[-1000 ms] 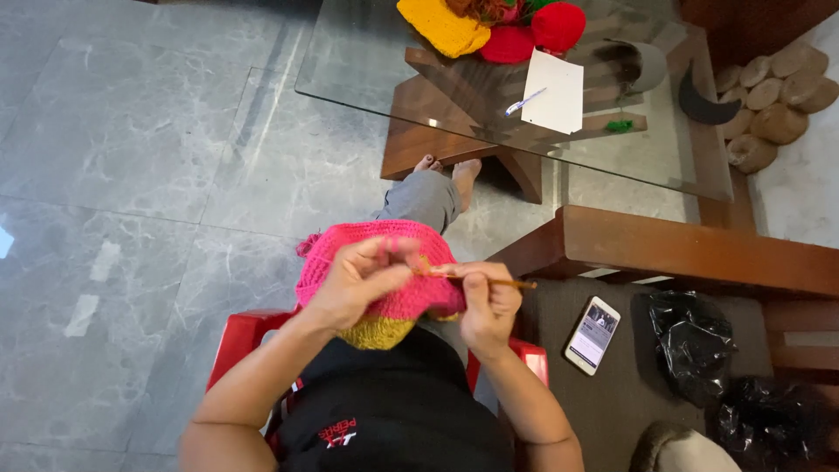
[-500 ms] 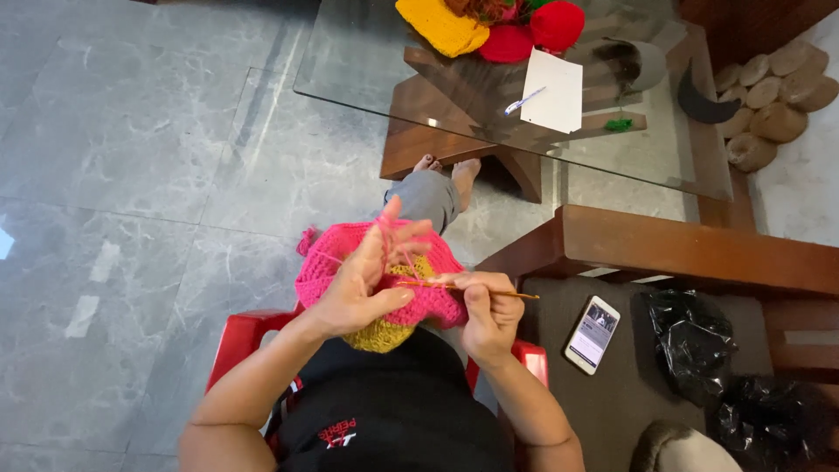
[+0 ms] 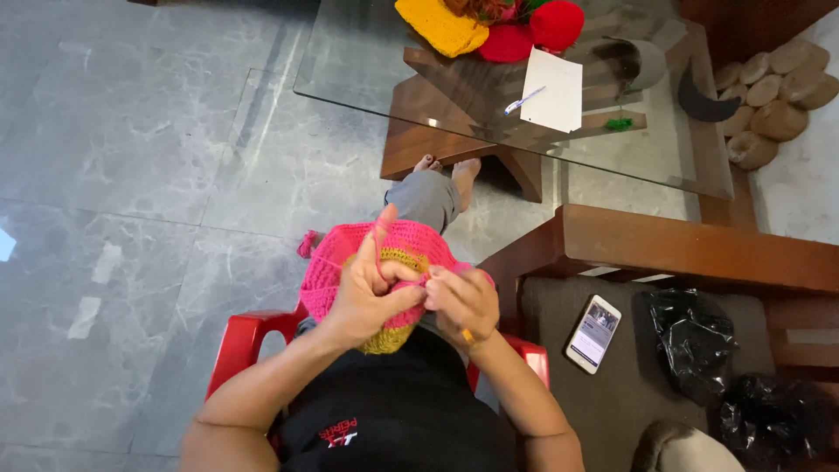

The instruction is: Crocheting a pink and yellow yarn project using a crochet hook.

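Grey marble floor (image 3: pixel 149 157) — glass table (image 3: pixel 367 61)

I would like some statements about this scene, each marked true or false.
1. Both hands, left hand and right hand, are on the pink crochet piece. True.
2. The phone lies on the glass table. False: it lies on the grey seat cushion beside the person.
3. A pen rests on the white paper. True.
4. The person sits on a blue chair. False: the chair is red.
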